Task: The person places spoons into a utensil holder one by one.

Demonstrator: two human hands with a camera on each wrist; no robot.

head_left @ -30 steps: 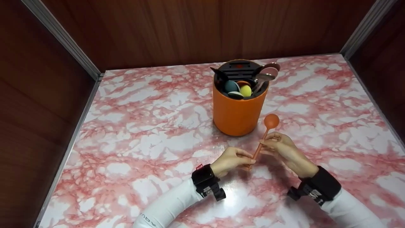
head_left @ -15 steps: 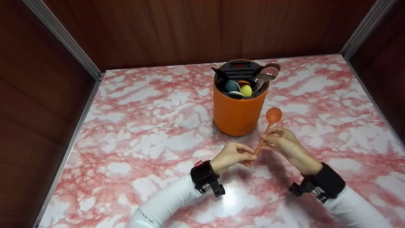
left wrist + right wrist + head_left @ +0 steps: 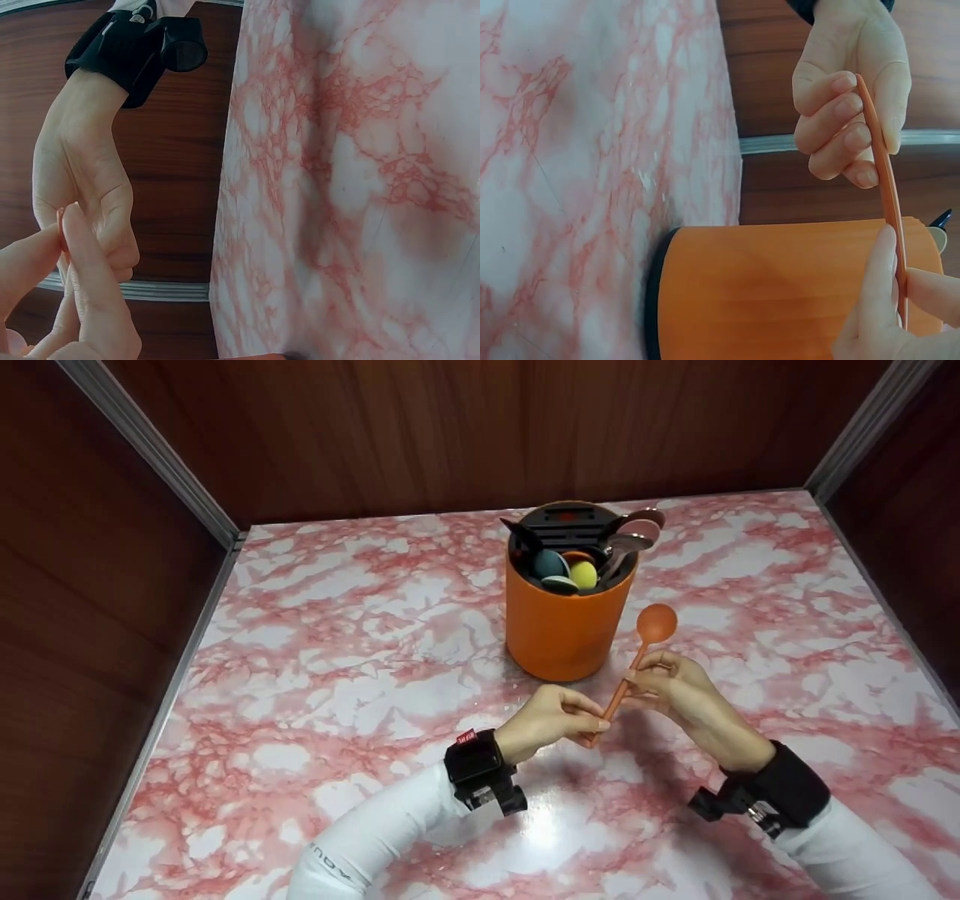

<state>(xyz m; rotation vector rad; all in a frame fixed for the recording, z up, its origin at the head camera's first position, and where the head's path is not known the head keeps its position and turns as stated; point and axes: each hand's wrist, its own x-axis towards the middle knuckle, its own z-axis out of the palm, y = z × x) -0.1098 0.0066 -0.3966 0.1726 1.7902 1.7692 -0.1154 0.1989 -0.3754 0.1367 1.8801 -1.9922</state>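
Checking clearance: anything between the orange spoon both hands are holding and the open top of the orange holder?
Nothing visible in the gap. The orange spoon, held by the left hand and right hand, sits just right of the orange holder. The holder's opening is already crowded with utensils, so free space looks tight.

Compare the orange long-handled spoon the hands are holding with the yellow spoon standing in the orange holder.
The orange long-handled spoon is out of the round orange utensil holder, tilted above the marble table, pinched by the left hand and right hand; the yellow spoon stands inside the holder, untouched. The orange spoon shows its whole handle; only the yellow spoon's bowl is visible. They differ in colour. Both have rounded bowls pointing up.
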